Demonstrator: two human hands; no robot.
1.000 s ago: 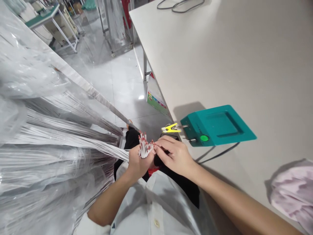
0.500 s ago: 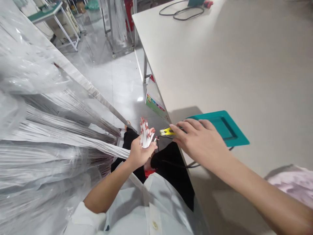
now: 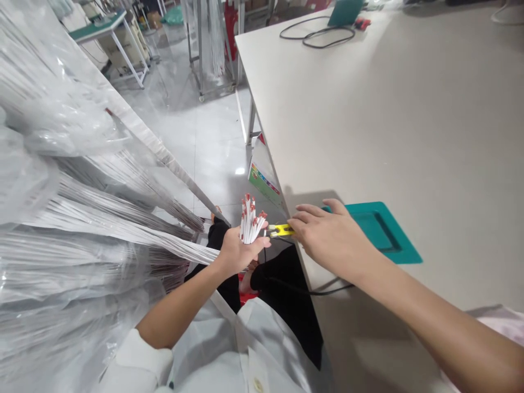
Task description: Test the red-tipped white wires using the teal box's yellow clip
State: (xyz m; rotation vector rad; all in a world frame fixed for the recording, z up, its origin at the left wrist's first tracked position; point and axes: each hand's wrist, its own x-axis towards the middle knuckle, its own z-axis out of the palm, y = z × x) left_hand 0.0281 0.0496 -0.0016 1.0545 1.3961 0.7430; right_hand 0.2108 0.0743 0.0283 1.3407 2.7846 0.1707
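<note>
Upright in my left hand [image 3: 235,254] is a bundle of white wires [image 3: 250,224] with reddish ends, wrapped by my fingers. Its long tails run back to the left. My left thumb lies beside a single wire end at the tips of a yellow two-pronged tool [image 3: 281,230]. Over that tool at the table edge, my right hand [image 3: 327,234] has thumb and forefinger on it while its other fingers stretch across the top. The hand covers the tool's rear part. A teal plate [image 3: 403,248] with a recessed middle shows behind my right hand.
More white wires [image 3: 82,229] under clear plastic hang over a rail [image 3: 164,153] at left. A pale table [image 3: 388,131] fills the right, with a looped black cable [image 3: 327,43] at its far end. A printed carton [image 3: 264,183] stands below the table edge.
My left hand has brought the wire bundle slightly right, so a wire end now meets the yellow tool's tips. My right hand stays on the tool. The whole view has shifted a little.
</note>
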